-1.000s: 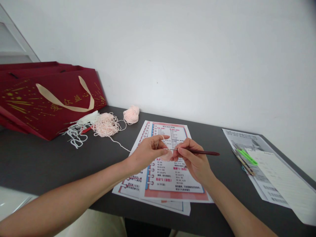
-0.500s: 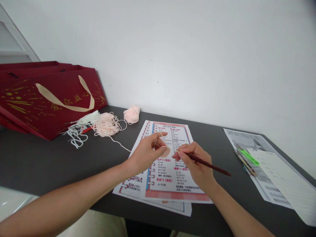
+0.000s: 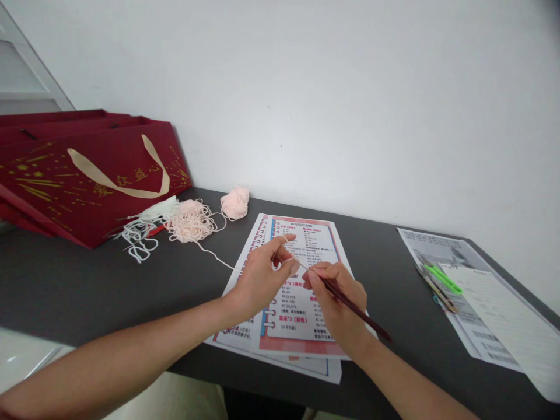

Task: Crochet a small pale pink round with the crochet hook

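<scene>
My right hand (image 3: 336, 300) grips a crochet hook (image 3: 356, 309) by its dark wooden handle, the thin metal tip pointing up and left to the fingers of my other hand. A strand of pale yarn (image 3: 216, 256) runs from a loose pink heap (image 3: 191, 221) to my left hand (image 3: 265, 265). There it loops over the raised index finger, while the thumb is pinched in against the other fingers on the yarn. The hook's tip meets the yarn by the left thumb, but the exact stitch is too small to make out. Both hands hover over printed pattern sheets (image 3: 297, 344).
A red paper gift bag (image 3: 87, 181) stands at the left, with white yarn (image 3: 142, 230) before it. A pink yarn ball (image 3: 235, 203) sits near the wall. At the right lie papers (image 3: 503, 309), green-handled snips (image 3: 444, 280) and a few small slim tools on the dark table (image 3: 109, 297).
My right hand has moved left and slightly down, bringing the hook's tip up to the yarn at my left fingers. The hook's handle slants more steeply. My left hand has barely moved.
</scene>
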Available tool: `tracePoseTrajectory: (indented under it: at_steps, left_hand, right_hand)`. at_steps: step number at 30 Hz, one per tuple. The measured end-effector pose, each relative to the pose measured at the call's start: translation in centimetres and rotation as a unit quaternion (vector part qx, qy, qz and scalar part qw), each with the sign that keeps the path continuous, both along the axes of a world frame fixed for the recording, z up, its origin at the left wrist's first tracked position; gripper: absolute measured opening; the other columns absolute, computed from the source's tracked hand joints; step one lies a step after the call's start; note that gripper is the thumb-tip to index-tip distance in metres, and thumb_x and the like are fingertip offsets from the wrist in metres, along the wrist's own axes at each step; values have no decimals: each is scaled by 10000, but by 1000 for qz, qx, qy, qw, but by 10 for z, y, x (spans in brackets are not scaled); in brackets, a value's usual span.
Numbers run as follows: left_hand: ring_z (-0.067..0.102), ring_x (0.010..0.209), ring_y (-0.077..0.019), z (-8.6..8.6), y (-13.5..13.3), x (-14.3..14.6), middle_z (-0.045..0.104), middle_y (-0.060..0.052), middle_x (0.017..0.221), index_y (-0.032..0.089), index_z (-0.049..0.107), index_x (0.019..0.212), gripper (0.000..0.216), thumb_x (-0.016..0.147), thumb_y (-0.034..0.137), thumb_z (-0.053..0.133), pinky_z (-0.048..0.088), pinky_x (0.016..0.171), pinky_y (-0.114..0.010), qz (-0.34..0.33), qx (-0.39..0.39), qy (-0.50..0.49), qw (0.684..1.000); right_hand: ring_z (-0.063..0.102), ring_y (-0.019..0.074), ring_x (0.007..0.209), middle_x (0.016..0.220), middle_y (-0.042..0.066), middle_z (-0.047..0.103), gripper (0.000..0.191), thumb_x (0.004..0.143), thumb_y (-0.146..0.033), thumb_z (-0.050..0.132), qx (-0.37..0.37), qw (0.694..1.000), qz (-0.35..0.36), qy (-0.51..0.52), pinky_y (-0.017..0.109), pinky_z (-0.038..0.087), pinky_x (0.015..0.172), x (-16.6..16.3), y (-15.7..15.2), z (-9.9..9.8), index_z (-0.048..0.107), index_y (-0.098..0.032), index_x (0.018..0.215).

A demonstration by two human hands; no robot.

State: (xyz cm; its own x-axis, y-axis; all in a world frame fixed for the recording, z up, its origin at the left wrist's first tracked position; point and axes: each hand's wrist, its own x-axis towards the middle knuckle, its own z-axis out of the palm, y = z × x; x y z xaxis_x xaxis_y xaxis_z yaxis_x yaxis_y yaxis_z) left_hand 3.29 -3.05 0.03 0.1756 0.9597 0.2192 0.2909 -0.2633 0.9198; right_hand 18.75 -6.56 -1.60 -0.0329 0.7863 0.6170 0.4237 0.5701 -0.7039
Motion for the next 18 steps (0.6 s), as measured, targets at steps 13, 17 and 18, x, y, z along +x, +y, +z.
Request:
tracePoseTrajectory:
  at_steps: [13,17,18]
  left_hand:
    - [559,702,-141,8,-4,3,619,13,731,174,578,1151,361,793,144,543,433,746,-292,18,61,40,997]
    - [562,711,-151,8,-3,3,632,2,737,181,613,1090,310,790,147,544,424,725,-289,34,60,43,997]
    - [560,701,-150,7,-3,3,627,6,724,185,617,1084,308,788,148,544,423,722,-289,37,59,39,997]
  right_hand:
    - [601,190,739,803,49,617,213,817,-13,517,147,980,51,-121,331,503,645,-3,-1,-2,510,-220,865]
    - [595,153,635,711,6,608,111,871,-138,528,-27,999,-27,30,288,484,582,-11,-3,-1,514,-220,798]
    - [593,151,626,692,0,601,115,879,-155,523,-50,997,-33,47,286,481,577,-12,-2,-2,511,-220,785]
